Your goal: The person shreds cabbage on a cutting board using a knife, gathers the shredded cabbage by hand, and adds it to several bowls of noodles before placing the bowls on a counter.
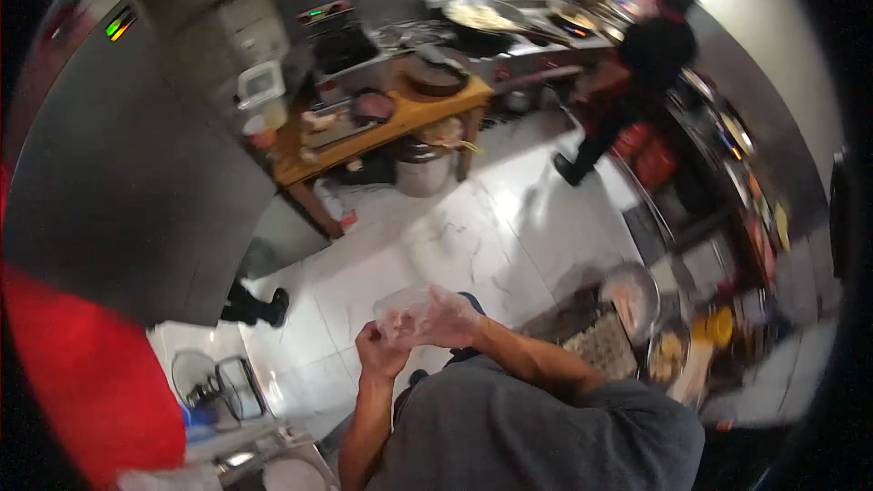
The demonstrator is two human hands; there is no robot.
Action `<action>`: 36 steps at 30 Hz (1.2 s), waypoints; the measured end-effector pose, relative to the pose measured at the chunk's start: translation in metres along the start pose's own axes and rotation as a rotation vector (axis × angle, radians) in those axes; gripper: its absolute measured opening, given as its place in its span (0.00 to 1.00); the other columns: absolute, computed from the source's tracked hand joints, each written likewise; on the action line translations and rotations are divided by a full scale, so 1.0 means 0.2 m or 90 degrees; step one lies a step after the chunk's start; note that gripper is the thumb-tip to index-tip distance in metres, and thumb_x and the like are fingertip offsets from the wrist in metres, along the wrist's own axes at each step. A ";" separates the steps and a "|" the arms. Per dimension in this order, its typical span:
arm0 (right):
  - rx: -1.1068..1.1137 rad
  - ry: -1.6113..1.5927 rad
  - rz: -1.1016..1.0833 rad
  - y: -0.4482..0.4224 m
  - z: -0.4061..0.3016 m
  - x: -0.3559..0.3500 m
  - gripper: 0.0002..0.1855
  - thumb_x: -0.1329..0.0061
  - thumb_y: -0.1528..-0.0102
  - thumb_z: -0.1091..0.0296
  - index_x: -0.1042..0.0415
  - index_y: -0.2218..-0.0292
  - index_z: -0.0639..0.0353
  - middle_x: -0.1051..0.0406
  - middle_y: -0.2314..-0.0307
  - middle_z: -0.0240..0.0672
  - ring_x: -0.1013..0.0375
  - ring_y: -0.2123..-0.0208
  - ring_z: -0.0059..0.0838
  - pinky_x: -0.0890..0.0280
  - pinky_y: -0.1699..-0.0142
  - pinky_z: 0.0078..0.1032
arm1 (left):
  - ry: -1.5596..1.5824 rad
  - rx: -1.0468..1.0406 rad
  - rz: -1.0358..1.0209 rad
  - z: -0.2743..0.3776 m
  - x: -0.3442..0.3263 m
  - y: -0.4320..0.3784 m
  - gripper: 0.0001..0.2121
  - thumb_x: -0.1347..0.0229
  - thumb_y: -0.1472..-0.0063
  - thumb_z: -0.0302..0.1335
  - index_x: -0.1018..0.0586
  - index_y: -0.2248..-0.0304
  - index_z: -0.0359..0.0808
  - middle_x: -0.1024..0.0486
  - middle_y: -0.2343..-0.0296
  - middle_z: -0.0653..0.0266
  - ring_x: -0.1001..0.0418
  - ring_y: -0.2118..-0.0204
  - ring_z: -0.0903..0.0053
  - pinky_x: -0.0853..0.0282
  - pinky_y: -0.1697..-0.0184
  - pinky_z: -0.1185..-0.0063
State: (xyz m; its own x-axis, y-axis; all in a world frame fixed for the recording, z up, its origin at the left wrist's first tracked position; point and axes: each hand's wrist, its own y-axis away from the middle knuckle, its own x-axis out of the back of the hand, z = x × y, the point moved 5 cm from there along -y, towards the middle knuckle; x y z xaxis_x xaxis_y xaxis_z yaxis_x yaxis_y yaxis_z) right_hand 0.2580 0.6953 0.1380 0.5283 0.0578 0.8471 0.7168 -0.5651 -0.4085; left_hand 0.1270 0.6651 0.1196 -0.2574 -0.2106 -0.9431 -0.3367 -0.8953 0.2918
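In front of my grey shirt, both hands are together around a thin, see-through plastic sheet or glove (394,308); blur hides which it is. My left hand (383,352) pinches its lower left edge between thumb and fingers. My right hand (450,319) is spread against the plastic from the right, and the film seems to cover part of it. Pale tiled floor (436,239) shows beyond my hands.
A wooden table (436,106) carries a tray and a dark pan, with a bucket (426,170) beneath. A person in dark clothes (655,48) stands at the stove. Another person's leg (262,307) shows at left. Bowls (634,300) and egg trays (603,348) are at my right.
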 end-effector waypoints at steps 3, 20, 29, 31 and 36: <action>-0.307 -0.780 -0.231 0.04 0.32 -0.13 0.19 0.61 0.40 0.55 0.35 0.50 0.48 0.36 0.52 0.26 0.40 0.47 0.26 0.45 0.42 0.30 | -0.255 -0.203 -0.123 -0.06 -0.01 -0.07 0.16 0.50 0.43 0.26 0.28 0.56 0.29 0.32 0.53 0.57 0.32 0.50 0.65 0.37 0.46 0.68; -0.622 -1.270 -0.875 -0.06 -0.10 -0.32 0.40 0.54 0.50 0.42 0.39 0.47 0.68 0.34 0.52 0.45 0.34 0.50 0.40 0.38 0.45 0.37 | 0.080 -0.602 -0.184 -0.33 -0.19 0.54 0.37 0.45 0.47 0.53 0.33 0.49 0.30 0.32 0.50 0.55 0.34 0.48 0.63 0.41 0.43 0.65; -0.014 -0.821 -0.963 0.30 -1.24 -0.63 0.21 0.52 0.45 0.64 0.35 0.52 0.62 0.29 0.61 0.36 0.30 0.57 0.34 0.36 0.49 0.32 | 0.243 -0.810 0.018 -0.65 0.38 1.75 0.42 0.67 0.45 0.66 0.31 0.49 0.35 0.31 0.52 0.51 0.32 0.51 0.59 0.43 0.44 0.60; -0.293 -0.759 -1.034 0.48 -1.47 -0.76 0.23 0.53 0.43 0.56 0.34 0.52 0.64 0.30 0.60 0.37 0.30 0.58 0.30 0.35 0.50 0.28 | -0.173 -0.876 0.477 -0.86 0.73 2.11 0.34 0.63 0.40 0.59 0.34 0.47 0.40 0.32 0.51 0.52 0.33 0.51 0.58 0.45 0.45 0.59; -0.171 -0.578 -1.077 0.70 -2.14 -0.86 0.13 0.54 0.42 0.65 0.30 0.57 0.60 0.29 0.67 0.30 0.29 0.67 0.21 0.34 0.59 0.22 | 0.137 -0.927 0.419 -1.31 0.93 2.86 0.25 0.58 0.37 0.48 0.37 0.45 0.44 0.35 0.49 0.58 0.33 0.54 0.63 0.40 0.53 0.66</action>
State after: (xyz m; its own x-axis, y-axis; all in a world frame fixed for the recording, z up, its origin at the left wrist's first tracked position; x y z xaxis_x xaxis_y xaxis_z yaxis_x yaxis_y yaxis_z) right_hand 0.0730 0.2547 0.0804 -0.4235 0.8857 -0.1903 0.6264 0.4380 0.6448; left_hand 0.1229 0.0107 0.0687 0.1660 -0.6263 -0.7617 0.9107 -0.1989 0.3620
